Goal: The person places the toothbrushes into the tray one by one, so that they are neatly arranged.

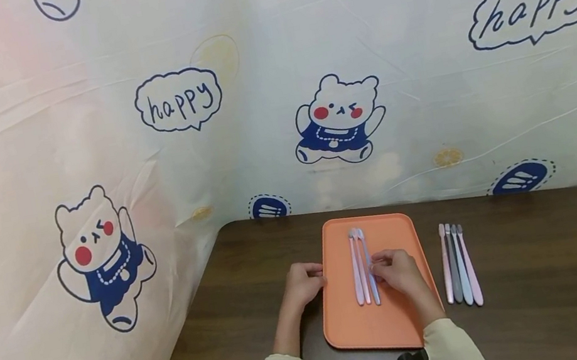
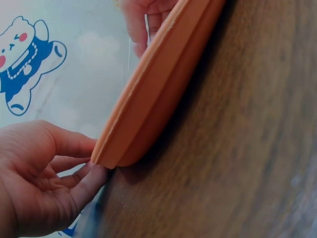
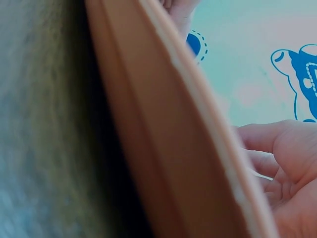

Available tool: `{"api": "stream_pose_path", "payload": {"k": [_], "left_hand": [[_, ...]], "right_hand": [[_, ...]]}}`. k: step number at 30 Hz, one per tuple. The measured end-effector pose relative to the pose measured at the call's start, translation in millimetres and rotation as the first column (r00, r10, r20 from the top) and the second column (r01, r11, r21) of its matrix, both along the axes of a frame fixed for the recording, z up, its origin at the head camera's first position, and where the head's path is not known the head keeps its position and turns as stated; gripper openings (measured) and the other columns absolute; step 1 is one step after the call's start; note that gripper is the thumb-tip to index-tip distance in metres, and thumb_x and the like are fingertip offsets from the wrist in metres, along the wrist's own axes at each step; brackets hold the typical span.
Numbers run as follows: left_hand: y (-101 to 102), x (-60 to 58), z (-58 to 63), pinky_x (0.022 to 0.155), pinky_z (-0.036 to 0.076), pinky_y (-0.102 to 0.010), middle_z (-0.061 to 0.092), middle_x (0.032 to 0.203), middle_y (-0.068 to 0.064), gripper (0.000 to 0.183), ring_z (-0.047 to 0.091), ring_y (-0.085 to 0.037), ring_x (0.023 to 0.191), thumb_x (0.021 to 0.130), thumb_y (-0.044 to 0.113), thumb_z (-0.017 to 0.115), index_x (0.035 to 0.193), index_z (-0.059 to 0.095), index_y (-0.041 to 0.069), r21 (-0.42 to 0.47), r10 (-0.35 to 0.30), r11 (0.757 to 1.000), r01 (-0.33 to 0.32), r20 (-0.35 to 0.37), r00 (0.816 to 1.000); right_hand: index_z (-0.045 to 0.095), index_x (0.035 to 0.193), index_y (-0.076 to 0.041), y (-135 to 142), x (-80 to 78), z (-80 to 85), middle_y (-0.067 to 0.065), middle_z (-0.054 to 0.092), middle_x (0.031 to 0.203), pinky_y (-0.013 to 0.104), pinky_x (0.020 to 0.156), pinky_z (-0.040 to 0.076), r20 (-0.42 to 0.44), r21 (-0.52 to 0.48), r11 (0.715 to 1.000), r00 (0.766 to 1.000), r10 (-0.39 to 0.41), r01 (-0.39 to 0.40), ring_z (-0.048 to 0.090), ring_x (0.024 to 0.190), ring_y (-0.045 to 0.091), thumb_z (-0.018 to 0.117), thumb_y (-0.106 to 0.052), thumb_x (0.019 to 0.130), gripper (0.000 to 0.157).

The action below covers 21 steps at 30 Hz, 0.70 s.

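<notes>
In the head view an orange tray [image 1: 404, 326] lies on the table. Its left rim is pinched between thumb and fingers of my left hand [image 1: 303, 284], which the left wrist view shows close up at the tray's wall [image 2: 148, 119]. On the tray are two pink toothbrushes [image 1: 357, 277] and a blue toothbrush [image 1: 366, 250], side by side with heads away from me. My right hand [image 1: 400, 273] reaches over the tray's right side and holds the blue toothbrush at mid-handle with thumb and fingertips. In the right wrist view the tray's wall hides those fingertips.
Right of the tray, several more toothbrushes [image 1: 455, 270] lie in a row on the dark wooden table [image 1: 554, 263]. A pale printed curtain [image 1: 427, 118] with cartoon bears hangs behind the table and along its left side.
</notes>
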<state>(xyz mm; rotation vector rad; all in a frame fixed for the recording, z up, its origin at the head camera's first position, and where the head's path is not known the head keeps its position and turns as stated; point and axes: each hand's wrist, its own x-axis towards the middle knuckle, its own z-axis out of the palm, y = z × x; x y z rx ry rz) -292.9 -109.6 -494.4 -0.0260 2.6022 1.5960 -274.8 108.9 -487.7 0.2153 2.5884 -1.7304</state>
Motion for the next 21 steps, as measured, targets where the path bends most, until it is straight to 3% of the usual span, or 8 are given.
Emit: {"api": "stream_pose_path", "payload": {"k": [21], "left_hand": [[0.2, 0.3, 0.5, 0.07, 0.057, -0.03, 0.073, 0.096, -0.016, 0.026, 0.066, -0.017, 0.081, 0.084, -0.002, 0.07, 0.11, 0.074, -0.006, -0.001, -0.003, 1.0, 0.003, 0.007, 1.0]], "right_hand": [[0.067, 0.119, 0.011, 7.8, 2.5, 1.3, 0.025, 0.075, 0.101, 0.032, 0.065, 0.061, 0.0, -0.045, 0.999, 1.0, 0.009, -0.009, 0.071, 0.076, 0.017, 0.065, 0.002, 0.091, 0.03]]}}
